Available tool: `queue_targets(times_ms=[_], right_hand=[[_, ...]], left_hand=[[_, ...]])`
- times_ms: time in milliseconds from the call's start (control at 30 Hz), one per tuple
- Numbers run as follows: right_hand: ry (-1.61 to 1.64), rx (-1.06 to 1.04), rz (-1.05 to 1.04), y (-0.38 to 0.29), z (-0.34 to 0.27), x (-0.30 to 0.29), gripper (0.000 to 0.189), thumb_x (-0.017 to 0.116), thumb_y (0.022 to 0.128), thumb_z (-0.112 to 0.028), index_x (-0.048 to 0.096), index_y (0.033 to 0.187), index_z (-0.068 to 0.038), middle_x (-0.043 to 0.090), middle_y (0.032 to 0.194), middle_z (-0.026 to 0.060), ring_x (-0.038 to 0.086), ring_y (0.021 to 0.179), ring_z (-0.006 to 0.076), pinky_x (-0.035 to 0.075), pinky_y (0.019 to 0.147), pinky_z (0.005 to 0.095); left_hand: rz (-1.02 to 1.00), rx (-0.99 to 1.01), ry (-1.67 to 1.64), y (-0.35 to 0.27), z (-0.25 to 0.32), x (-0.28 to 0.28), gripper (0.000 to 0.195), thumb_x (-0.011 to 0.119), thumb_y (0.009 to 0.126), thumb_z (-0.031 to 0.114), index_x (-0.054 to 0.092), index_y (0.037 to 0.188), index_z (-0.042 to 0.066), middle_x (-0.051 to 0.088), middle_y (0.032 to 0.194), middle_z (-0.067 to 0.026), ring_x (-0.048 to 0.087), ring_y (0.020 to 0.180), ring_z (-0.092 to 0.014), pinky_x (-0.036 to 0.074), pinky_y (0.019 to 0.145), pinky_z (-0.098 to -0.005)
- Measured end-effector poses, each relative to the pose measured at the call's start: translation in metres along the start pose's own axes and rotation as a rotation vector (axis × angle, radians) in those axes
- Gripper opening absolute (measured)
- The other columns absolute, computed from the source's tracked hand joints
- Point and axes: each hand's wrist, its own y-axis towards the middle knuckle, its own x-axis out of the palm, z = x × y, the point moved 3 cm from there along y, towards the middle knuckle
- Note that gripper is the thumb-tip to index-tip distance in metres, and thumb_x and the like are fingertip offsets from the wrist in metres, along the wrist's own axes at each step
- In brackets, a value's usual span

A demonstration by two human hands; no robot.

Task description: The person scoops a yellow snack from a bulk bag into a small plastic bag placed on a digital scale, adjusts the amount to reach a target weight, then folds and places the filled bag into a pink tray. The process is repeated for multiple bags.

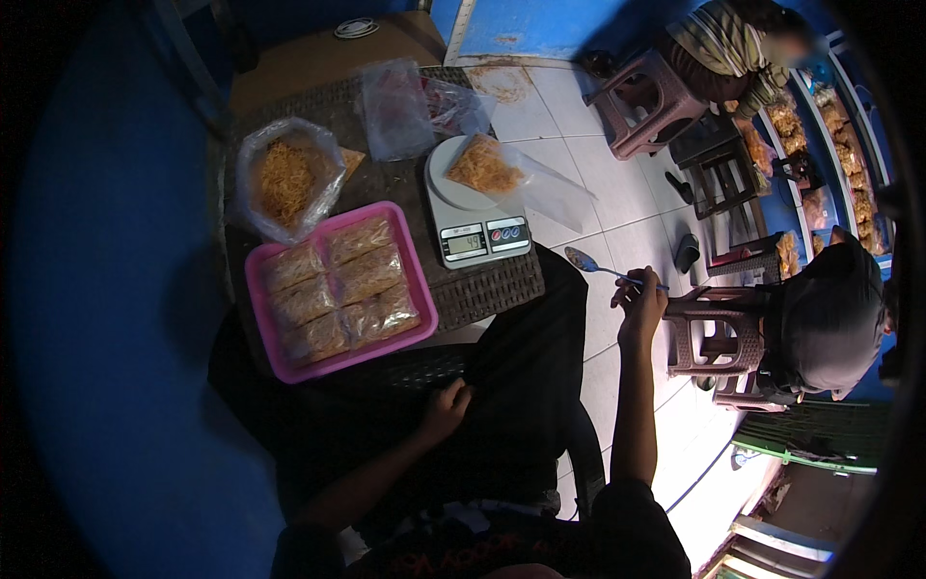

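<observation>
My right hand [642, 300] grips a metal spoon [592, 262] by its handle, out to the right of the table. My left hand [450, 407] rests over my dark-clothed lap, its fingers curled; whether anything is in it is not visible. On a digital kitchen scale [474, 217] lies a clear plastic bag [486, 168] partly filled with orange-brown shreds, its empty end hanging past the scale. Left of it stands a large open plastic bag [289, 177] of similar shreds. A pink tray [427, 304] nearer me holds several filled clear packets [369, 271].
The woven table [492, 289] also bears flat plastic bags [398, 108] at the back. A coiled white cable [356, 28] lies beyond. Two people [825, 318] are at the right, near plastic stools [655, 105] and shelves of packaged goods [854, 159]. Sandals lie on the tiles.
</observation>
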Motion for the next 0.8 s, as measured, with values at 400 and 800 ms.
queue_targets(times_ms=[400, 800], right_hand=[[-0.009, -0.03, -0.193, 0.016, -0.018, 0.061, 0.029, 0.052, 0.094, -0.027, 0.055, 0.089, 0.002, 0.062, 0.073, 0.0158, 0.055, 0.048, 0.015, 0.044, 0.043, 0.0257], [-0.085, 0.021, -0.264, 0.036, -0.028, 0.079, 0.027, 0.055, 0.09, -0.024, 0.057, 0.089, 0.003, 0.064, 0.075, 0.016, 0.055, 0.049, 0.0148, 0.043, 0.044, 0.0257]], left_hand=[[-0.072, -0.081, 0.009, 0.0, 0.009, -0.004, 0.022, 0.049, 0.096, 0.022, 0.056, 0.092, 0.002, 0.059, 0.069, -0.0142, 0.062, 0.064, -0.022, 0.045, 0.061, -0.0346], [-0.046, -0.029, 0.024, 0.002, 0.004, -0.003, 0.023, 0.05, 0.096, 0.023, 0.056, 0.088, 0.001, 0.057, 0.067, -0.0152, 0.062, 0.065, -0.024, 0.046, 0.061, -0.0357]])
